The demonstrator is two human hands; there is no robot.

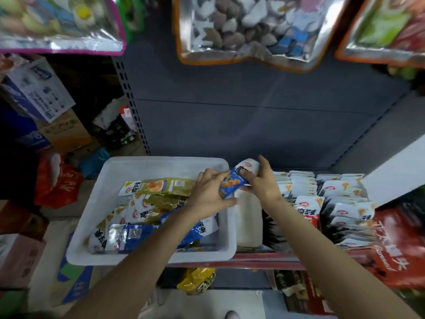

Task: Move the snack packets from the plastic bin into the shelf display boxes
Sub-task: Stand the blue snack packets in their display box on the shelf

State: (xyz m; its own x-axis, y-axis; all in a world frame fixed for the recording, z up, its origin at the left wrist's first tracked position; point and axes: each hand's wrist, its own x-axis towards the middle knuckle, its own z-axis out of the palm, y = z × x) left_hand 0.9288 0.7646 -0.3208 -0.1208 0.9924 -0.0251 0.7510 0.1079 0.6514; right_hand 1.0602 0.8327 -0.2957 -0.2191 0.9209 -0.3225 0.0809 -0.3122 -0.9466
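A white plastic bin (115, 180) sits on the shelf edge, holding several gold, blue and white snack packets (161, 185). Over its right rim both hands hold a blue snack packet (232, 183). My left hand (210, 192) grips its lower left end. My right hand (264, 180) pinches its upper right end, which is white. Just below the hands stands a white display box (249, 219) between the bin and rows of upright white packets (338, 203) in the shelf display boxes to the right.
A dark grey shelf back panel (241, 111) rises behind. Large bags of sweets (248, 28) hang overhead. Cardboard cartons (39, 95) and a red bag (57, 183) pile up at left. Red packs (402, 249) lie at right, a yellow packet (197, 279) on the lower shelf.
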